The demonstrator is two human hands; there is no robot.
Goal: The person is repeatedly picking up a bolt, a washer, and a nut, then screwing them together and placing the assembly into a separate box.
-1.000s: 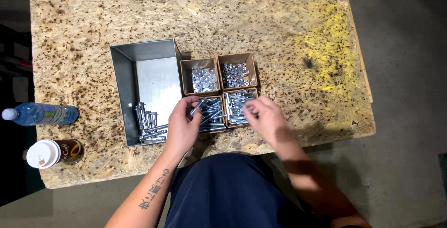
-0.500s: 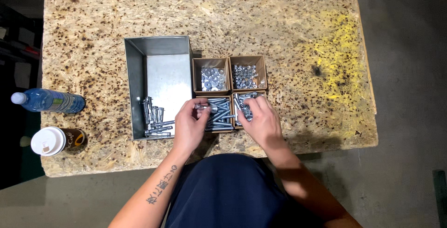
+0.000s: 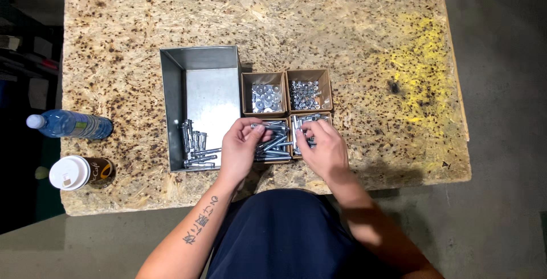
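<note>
My left hand (image 3: 240, 149) rests at the near edge of a small cardboard box of long bolts (image 3: 274, 144) and pinches a bolt (image 3: 263, 125) between thumb and fingers. My right hand (image 3: 322, 149) curls its fingers into the neighbouring box of shorter metal pieces (image 3: 303, 123); what they grip is hidden. Behind these stand a box of washers (image 3: 264, 94) and a box of nuts (image 3: 308, 93). To the left, a grey metal tray (image 3: 200, 62) holds several assembled bolts (image 3: 194, 147) at its near end.
Everything sits on a chipboard table (image 3: 142, 22) with a yellow paint patch (image 3: 419, 68) at the right. A water bottle (image 3: 71, 124) lies at the left edge, with a lidded coffee cup (image 3: 80, 172) on its side next to it. Grey floor surrounds the table.
Both hands have stayed over the two near boxes. The right hand's fingers have settled deeper into its box, while the left hand has lifted a bolt at the box's top edge.
</note>
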